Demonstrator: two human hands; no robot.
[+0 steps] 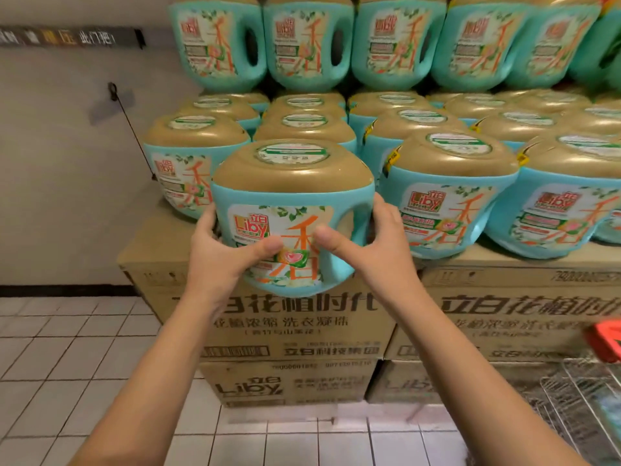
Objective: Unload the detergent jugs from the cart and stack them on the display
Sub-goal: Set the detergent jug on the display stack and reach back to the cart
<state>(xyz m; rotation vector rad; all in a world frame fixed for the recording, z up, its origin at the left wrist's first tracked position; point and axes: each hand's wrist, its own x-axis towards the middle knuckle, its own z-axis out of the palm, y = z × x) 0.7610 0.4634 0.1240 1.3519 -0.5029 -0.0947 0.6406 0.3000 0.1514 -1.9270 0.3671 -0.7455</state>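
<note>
While both hands clasp it from opposite sides, the held jug point(293, 216) hangs in front of the display's front edge, its base over the cardboard lip and not yet seated. The left hand point(220, 252) is wrapped round the jug's left flank with the thumb pressed flat across the label; the right hand point(368, 245) grips the handle side, fingers curled about the moulded handle and thumb likewise pressed on the label. This two-sided hold appears chosen to keep the label facing outward and the gold cap point(293, 166) upright, matching the neighbours. The evident destination is the open spot in the front row, between the left-end jug point(174, 169) and the jug to the right point(447, 196), both of which it nearly touches. Behind stand further rows of the same teal jugs, and an upper tier point(302, 42) rests on the caps of the rear rows, so level seating matters for anything later stacked above. All jugs are capped; their contents cannot be seen. The display platform consists of sealed printed cartons point(289, 324) stacked on the tiled floor point(67, 358). The wire cart point(584, 395) shows at lower right; what it holds cannot be made out.
</note>
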